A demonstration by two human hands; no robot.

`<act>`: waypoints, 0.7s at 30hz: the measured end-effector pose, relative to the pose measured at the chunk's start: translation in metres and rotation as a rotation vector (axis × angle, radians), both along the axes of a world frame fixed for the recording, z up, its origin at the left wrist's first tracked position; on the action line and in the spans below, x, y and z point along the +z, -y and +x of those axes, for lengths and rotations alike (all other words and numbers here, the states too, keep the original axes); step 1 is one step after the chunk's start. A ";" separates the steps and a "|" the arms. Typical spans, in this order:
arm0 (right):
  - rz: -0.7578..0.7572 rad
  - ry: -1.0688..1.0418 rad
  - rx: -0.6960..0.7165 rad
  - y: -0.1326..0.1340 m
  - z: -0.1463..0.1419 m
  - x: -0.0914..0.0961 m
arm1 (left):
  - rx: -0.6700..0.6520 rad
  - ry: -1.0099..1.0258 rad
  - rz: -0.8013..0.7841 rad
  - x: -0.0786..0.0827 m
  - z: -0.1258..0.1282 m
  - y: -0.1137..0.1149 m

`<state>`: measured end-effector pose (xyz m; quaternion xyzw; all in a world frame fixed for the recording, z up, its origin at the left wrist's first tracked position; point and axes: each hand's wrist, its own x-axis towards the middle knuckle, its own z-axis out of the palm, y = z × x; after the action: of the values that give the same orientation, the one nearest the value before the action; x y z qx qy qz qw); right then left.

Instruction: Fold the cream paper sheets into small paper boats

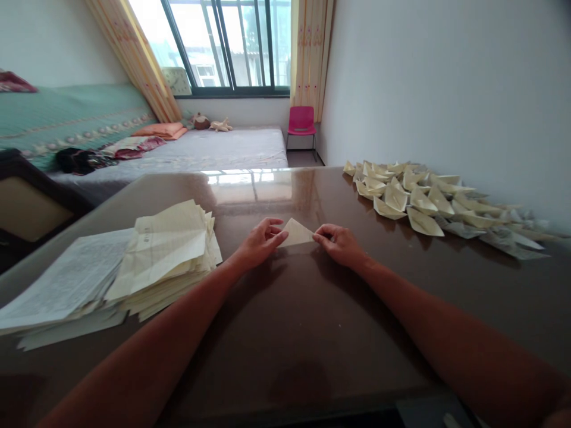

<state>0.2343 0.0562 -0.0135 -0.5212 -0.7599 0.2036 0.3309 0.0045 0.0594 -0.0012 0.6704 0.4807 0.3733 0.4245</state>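
Note:
A small cream sheet of paper [295, 232], folded to a triangle with its peak pointing away from me, is held just over the brown table between my hands. My left hand [262, 241] pinches its left corner between thumb and fingers. At the right corner, my right hand [338, 242] grips the paper with thumb and forefinger, the other fingers curled. To the left lies a loose stack of cream paper sheets [167, 244]. Many folded paper boats [397, 196] stand in a crowded group on the right.
Printed white sheets [74, 279] lie beside the stack on the glossy brown table [285, 333]. A wall [423, 83] runs along the right, behind the boats. Beyond the table are a bed [232, 145], a pink chair [301, 122] and a window [236, 47].

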 end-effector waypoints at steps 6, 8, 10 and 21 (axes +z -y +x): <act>-0.086 -0.011 -0.059 -0.004 0.006 -0.001 | 0.084 0.188 -0.139 -0.005 -0.009 -0.005; -0.080 0.053 -0.016 -0.004 0.006 -0.002 | 0.096 0.226 -0.138 -0.005 -0.008 -0.003; 0.035 0.138 0.001 -0.001 0.005 -0.001 | 0.089 0.235 -0.128 -0.003 -0.005 0.000; 0.198 0.025 0.263 0.014 -0.009 0.003 | -0.060 0.041 0.013 -0.003 0.018 0.018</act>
<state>0.2254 0.0426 -0.0105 -0.3843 -0.8420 0.1627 0.3418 0.0221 0.0416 -0.0040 0.6793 0.4492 0.3772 0.4410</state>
